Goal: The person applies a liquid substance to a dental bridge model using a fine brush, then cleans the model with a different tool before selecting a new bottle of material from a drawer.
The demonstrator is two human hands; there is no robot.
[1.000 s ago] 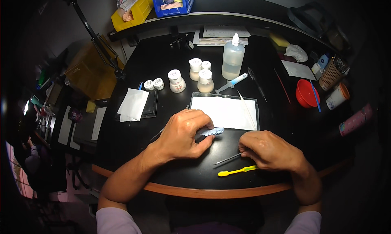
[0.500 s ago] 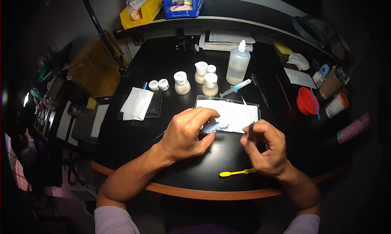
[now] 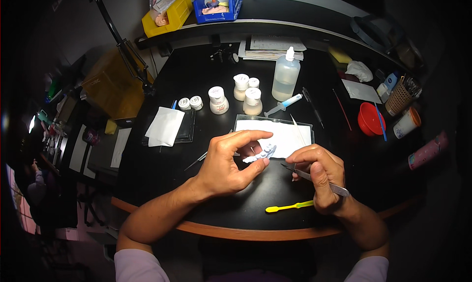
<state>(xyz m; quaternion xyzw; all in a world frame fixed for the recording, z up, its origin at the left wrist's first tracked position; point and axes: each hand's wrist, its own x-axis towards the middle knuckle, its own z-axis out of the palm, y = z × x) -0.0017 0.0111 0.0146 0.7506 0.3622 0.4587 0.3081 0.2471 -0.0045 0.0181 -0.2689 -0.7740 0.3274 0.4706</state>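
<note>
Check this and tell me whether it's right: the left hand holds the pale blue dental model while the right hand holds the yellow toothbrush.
Wrong about the right hand: the head view shows it holding a slim metal tool, while the yellow toothbrush lies on the table. The left hand does hold the pale blue dental model.

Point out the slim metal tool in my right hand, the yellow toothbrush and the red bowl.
Slim metal tool (image 3: 304, 175): head view, on the shaft, toward its dark tip.
Yellow toothbrush (image 3: 291, 207): head view, on the handle.
Red bowl (image 3: 366, 122): head view, on the wall.
</note>
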